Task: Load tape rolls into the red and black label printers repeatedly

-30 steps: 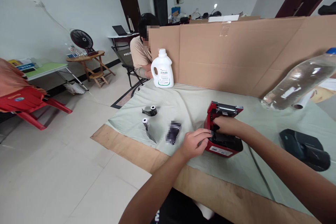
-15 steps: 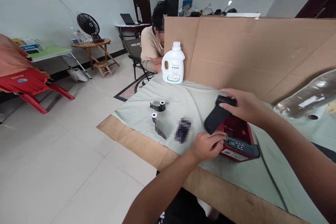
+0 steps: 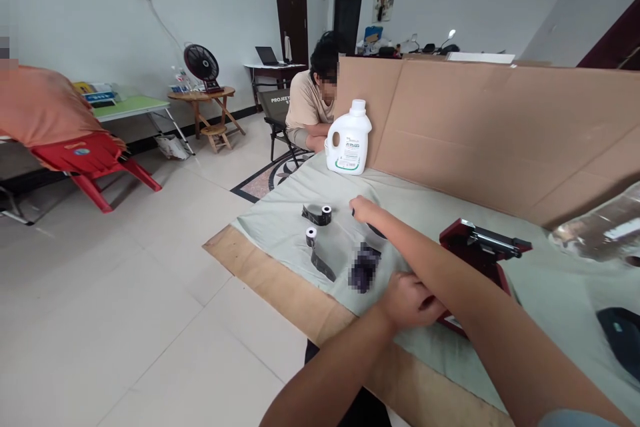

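Note:
A small red printer (image 3: 453, 323) with a black front panel sits on the cloth at the right, its red lid (image 3: 453, 230) standing raised with a roller bar. My left hand (image 3: 410, 299) is closed at the printer's near left corner, with fingertips partly hidden behind my right forearm. Across it reaches my right arm. Left of the printer, my right hand (image 3: 366, 208) is closed on a black cover-like piece (image 3: 376, 230), low over the cloth and mostly hidden by the hand. Two rolls of black tape (image 3: 326, 215) lie nearby, beside a blurred dark item (image 3: 364, 268).
A white detergent jug (image 3: 349, 143) stands at the cloth's far edge before a tall cardboard panel (image 3: 475, 127). At the right lie a clear plastic wrap (image 3: 600, 223) and a black object (image 3: 620, 340). One person sits behind the panel, another at left on a red chair (image 3: 90, 153).
My right hand has carried the black piece left and down, away from above the printer. The printer's red lid now shows raised. The view has shifted slightly.

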`<state>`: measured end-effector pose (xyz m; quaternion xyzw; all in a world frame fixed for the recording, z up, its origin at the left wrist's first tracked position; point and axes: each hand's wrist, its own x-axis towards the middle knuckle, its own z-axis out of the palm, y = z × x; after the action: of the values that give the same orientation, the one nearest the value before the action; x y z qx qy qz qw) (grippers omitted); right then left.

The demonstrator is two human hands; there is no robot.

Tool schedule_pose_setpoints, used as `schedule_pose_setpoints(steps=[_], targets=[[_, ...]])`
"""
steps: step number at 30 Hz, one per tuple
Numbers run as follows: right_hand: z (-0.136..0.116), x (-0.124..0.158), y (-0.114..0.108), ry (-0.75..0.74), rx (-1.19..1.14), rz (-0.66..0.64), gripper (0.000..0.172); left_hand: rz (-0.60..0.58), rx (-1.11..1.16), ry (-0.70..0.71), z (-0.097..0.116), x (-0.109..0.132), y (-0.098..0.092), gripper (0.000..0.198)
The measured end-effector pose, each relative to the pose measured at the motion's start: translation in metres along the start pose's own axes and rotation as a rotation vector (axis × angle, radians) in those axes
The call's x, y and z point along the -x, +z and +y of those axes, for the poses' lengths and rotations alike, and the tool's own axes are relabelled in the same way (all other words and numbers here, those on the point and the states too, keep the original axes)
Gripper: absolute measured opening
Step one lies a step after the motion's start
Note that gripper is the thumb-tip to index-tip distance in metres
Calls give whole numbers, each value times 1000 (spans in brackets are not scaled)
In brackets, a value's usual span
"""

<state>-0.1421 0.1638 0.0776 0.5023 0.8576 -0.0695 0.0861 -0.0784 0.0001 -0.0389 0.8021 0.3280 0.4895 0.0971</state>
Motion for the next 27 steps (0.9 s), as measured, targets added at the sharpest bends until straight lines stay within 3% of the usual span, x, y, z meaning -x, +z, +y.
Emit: schedule_pose_setpoints(steps=[3,6,11,13,18,20,23,27], targets=[[3,17,-6,-30,41,42,46,-33,34,17,4,-2,-3,21],[6,43,-14,-70,60,55,38,-45,65,29,12,-6,-11,21],[2,84,0,-99,70,-210,18,-12,50,39,15,-8,-16,21],[-1,93,9,-97,70,-254,14,-9,3,42,13,-6,-14,18],[4,106,6,-116,-38,-116,17,-31,-16,56,11,-3,-14,18],[16,116,-3,-130,-149,-15,21,15,34,62,14,-4,-17,24],[43,143,-12,-143,-520,96,23,76,90,76,18,-6,-22,29],[87,193,-10,-88,-984,87,34,68,72,75,20,-7,-26,28]])
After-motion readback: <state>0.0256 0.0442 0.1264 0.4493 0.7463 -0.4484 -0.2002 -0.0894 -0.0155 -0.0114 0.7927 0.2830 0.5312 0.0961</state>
